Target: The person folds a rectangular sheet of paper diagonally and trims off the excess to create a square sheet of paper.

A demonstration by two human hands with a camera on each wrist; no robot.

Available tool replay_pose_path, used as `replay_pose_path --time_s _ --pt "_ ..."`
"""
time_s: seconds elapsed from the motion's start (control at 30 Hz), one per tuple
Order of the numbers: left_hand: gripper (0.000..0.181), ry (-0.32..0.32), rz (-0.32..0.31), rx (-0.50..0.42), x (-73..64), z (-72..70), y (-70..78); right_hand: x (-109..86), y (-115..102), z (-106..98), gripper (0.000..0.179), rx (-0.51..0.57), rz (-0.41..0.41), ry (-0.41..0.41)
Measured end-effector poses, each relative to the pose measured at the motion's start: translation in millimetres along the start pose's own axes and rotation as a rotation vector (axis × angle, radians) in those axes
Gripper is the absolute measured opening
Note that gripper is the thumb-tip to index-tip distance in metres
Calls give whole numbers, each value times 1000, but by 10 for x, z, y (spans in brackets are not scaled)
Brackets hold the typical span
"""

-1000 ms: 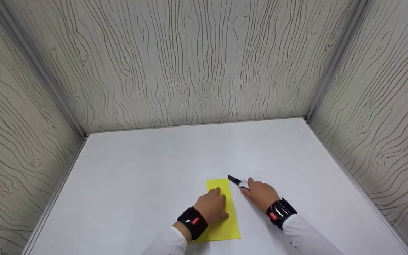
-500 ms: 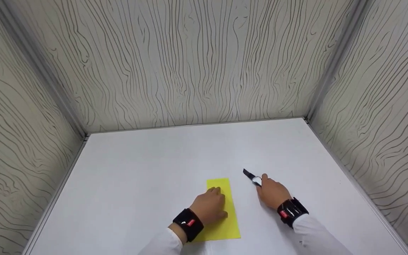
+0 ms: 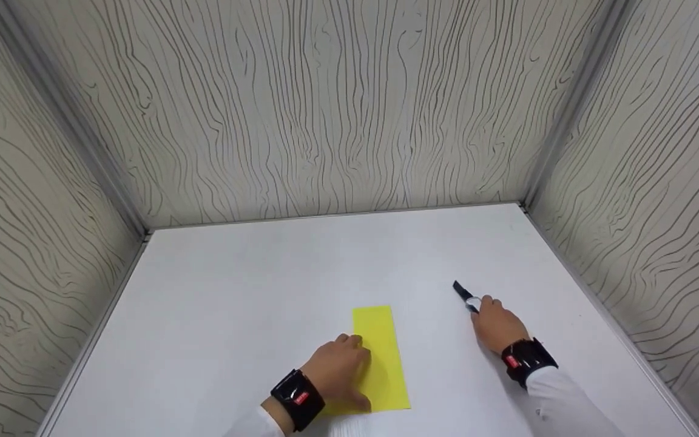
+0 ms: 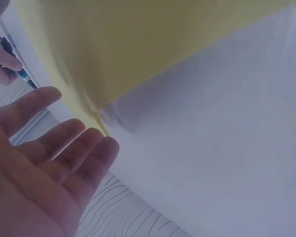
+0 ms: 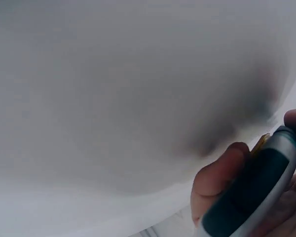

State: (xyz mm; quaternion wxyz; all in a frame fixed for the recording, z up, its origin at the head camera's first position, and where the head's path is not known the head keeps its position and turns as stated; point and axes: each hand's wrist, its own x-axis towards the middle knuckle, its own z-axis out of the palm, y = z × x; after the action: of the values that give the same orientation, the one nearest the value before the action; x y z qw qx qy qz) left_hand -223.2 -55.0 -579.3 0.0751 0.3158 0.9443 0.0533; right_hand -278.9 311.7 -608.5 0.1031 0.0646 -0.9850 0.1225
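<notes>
A yellow sheet of paper [image 3: 388, 370], long and narrow, lies flat on the white table near its front. My left hand [image 3: 332, 367] is at the sheet's left side, with the thumb near its front edge. In the left wrist view its fingers [image 4: 71, 136] are loosely extended and hold nothing; whether they touch the sheet I cannot tell. Well to the right of the paper, my right hand [image 3: 499, 326] grips a utility knife [image 3: 472, 303] whose dark blade points away and to the left. The right wrist view has the knife's dark green and grey handle [image 5: 251, 187] between thumb and fingers.
The white tabletop [image 3: 252, 285] is enclosed by a back wall [image 3: 325, 109] and side walls with a wood-grain line pattern. Grey metal posts [image 3: 70, 115] stand at the back corners. A black band [image 3: 298, 399] circles each wrist.
My right hand has carried the utility knife from the paper's right edge further right and slightly away. My left hand has slid left across the paper, uncovering more of it.
</notes>
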Motion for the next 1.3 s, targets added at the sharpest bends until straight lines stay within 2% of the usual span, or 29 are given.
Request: replay_pose_path --time_s 0.1,0.33,0.5,0.67,0.83,0.93,1.07,1.17,1.3 --pt "74 7 12 28 -63 -15 6 -15 109 -32 33 -14 37 3" --pt "64 -21 -24 22 -122 3 53 -20 330 -103 36 -18 139 -13" --pt "59 -47 -55 28 -94 18 56 -21 475 -111 40 11 198 -45" --pt "61 -82 -89 41 -39 29 44 17 523 -180 41 75 249 -111" --pt "62 -76 -95 53 31 57 1 24 529 -240 36 119 239 -139" --pt "61 -50 -86 46 67 78 -26 16 508 -250 36 105 235 -125" --pt "59 -19 -79 25 123 109 -65 5 405 -212 45 46 216 -47" --pt "57 0 -72 26 165 135 -94 5 237 -157 56 2 166 27" --pt "52 25 -61 32 211 147 -109 19 -78 -104 66 -15 91 85"
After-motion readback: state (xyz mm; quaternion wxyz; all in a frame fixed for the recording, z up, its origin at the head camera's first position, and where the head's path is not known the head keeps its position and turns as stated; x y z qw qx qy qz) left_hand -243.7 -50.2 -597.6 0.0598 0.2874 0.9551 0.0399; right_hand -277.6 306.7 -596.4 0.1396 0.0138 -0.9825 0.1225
